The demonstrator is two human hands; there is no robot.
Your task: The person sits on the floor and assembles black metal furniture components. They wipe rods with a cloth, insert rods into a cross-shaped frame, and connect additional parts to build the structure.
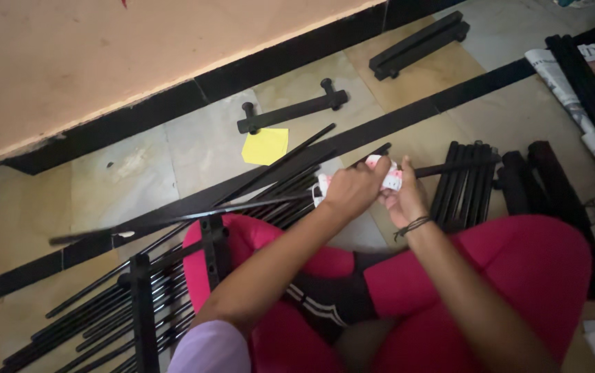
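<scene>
I see a yellow note (265,146) and bracket (292,111) at eleven o'clock, while my left hand (350,190) and right hand (404,197) clamp a paper-wrapped rod (194,216) at centre, lying eight-to-two.

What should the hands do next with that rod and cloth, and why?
Probably slide the cloth further along the rod. Both the left hand and the right hand pinch the white cloth around the long black rod, close to one end, and most of the rod stretches away bare to the left.
</scene>
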